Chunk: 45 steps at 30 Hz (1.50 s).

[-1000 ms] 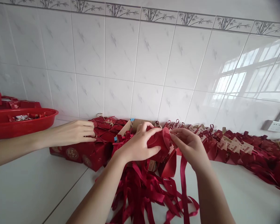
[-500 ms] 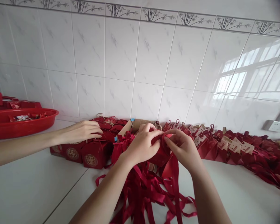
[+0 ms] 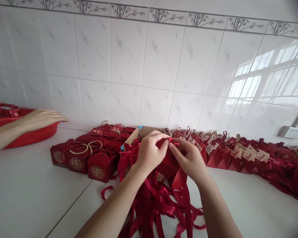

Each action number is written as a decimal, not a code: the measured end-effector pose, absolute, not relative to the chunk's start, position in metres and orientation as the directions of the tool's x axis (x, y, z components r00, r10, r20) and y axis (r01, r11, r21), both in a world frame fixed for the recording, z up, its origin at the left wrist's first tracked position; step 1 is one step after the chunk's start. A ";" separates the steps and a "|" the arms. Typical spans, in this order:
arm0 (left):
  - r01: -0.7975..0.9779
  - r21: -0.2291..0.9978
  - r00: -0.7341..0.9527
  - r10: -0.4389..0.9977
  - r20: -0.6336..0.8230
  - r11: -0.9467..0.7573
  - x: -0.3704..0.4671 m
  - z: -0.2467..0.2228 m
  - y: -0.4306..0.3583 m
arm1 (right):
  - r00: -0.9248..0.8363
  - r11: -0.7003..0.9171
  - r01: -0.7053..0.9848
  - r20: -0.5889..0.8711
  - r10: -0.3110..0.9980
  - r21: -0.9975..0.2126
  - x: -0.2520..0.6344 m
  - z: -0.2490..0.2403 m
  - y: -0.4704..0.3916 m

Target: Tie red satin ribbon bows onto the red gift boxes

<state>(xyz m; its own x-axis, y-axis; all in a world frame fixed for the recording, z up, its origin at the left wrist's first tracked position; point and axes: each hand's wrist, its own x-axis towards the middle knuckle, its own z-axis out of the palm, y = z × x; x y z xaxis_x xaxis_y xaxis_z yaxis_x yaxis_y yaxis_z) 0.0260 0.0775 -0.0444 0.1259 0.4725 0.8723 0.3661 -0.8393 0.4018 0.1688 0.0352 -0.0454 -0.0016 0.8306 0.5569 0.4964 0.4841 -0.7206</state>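
Note:
My left hand (image 3: 152, 148) and my right hand (image 3: 188, 154) meet above a small red gift box (image 3: 167, 164), thumbs and fingertips pinched together at its top. Between the fingertips runs a dark red ribbon (image 3: 170, 140), though the exact fold or knot is mostly covered by my fingers. A long red ribbon tail (image 3: 185, 195) hangs below my right hand. Under my wrists a heap of loose red ribbons (image 3: 149, 211) spreads over the white table (image 3: 72, 195). Behind my left hand stands an open cardboard box (image 3: 132, 136), partly hidden.
At far left another person's hand (image 3: 43, 118) reaches over a red basin (image 3: 39, 135). Left of centre sit several red gift boxes (image 3: 99, 167) with gold emblems. Along the tiled wall on the right, rows of red gift bags (image 3: 234, 158) with tags stand near a white socket (image 3: 291, 133).
The other person's hand has moved left from the gift boxes to the basin. My hands have shifted slightly left, still pinching the ribbon over the box.

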 end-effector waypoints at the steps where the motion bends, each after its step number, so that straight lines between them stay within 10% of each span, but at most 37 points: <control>1: 0.360 0.411 0.108 0.475 0.873 -0.837 0.026 -0.044 0.078 | -0.013 0.489 0.454 0.543 0.840 -0.745 0.169 -0.046 0.036; 13: 0.308 0.536 0.321 0.616 0.719 -0.786 0.007 -0.037 0.074 | -0.105 0.442 -0.059 0.446 0.889 -0.895 0.177 -0.041 0.035; 22: 0.248 0.743 -0.016 0.764 0.645 -0.622 -0.005 -0.026 0.077 | -0.084 0.482 0.080 0.476 0.875 -0.872 0.176 -0.041 0.036; 45: 0.140 0.784 0.057 0.795 0.604 -0.605 -0.002 -0.024 0.076 | -0.133 0.468 0.368 0.453 0.882 -0.803 0.173 -0.042 0.031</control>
<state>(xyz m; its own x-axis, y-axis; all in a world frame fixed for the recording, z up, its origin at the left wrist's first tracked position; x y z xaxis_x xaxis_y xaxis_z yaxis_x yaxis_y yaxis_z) -0.0021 0.0762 -0.0239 0.0568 0.7953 0.6036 0.1402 -0.6049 0.7839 0.1726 0.0314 -0.0421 -0.1328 0.8816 0.4530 0.3682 0.4682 -0.8032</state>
